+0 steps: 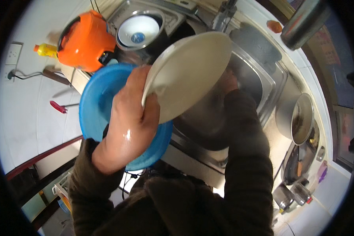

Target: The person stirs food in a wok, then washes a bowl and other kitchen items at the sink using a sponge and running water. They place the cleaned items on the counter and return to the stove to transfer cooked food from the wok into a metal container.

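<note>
My left hand [132,109] grips the rim of a large cream dish [191,73], thumb over its near side. The dish is tilted steeply. A wet gleam shows on the back of the hand. Below the left hand lies a blue plastic basin [90,97]. My right hand [230,82] is low behind the dish's right edge; its fingers are hidden, so I cannot tell whether they hold anything. Beneath it, a dark round pan or vessel [203,129] sits by the stainless steel sink [270,85], blurred by haze.
An orange rice cooker [87,44] stands at upper left beside a yellow bottle [45,50]. A white bowl [138,28] rests inside a metal pot [162,17]. Along the right side are another metal pot [286,118], a black frying pan [290,168] and glass jars [283,196].
</note>
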`<control>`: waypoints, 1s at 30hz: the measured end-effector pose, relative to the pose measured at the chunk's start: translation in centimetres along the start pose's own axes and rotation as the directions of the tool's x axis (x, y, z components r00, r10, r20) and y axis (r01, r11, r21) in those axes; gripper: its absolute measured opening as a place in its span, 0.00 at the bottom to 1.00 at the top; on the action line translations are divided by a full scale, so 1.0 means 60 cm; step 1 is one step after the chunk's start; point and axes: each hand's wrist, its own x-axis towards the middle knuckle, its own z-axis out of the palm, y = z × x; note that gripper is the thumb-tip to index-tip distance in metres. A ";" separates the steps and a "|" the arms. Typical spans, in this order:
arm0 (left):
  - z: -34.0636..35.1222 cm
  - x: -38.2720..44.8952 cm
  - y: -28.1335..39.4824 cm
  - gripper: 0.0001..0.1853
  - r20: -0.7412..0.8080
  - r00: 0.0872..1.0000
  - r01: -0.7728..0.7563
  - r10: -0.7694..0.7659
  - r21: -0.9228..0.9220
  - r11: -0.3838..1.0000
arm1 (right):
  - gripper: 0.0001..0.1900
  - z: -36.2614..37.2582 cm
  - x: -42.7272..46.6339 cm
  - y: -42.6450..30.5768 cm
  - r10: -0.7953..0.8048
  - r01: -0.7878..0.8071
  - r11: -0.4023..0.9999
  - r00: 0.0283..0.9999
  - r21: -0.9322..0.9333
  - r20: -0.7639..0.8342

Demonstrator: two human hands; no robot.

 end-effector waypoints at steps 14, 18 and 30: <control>-0.041 -0.003 -0.006 0.16 -0.028 0.999 0.010 -0.018 -0.271 0.963 | 0.17 -0.169 -0.093 -0.053 -0.262 0.135 0.928 0.899 0.346 0.350; -0.027 -0.019 -0.008 0.15 -0.078 0.997 -0.010 -0.012 -0.273 0.962 | 0.15 -0.192 -0.045 0.079 -0.213 0.202 0.945 0.977 -0.257 -0.014; -0.047 -0.009 -0.004 0.19 0.000 0.999 0.040 -0.042 -0.332 0.943 | 0.19 -0.172 -0.303 -0.089 -0.068 0.095 0.995 0.761 -0.008 0.645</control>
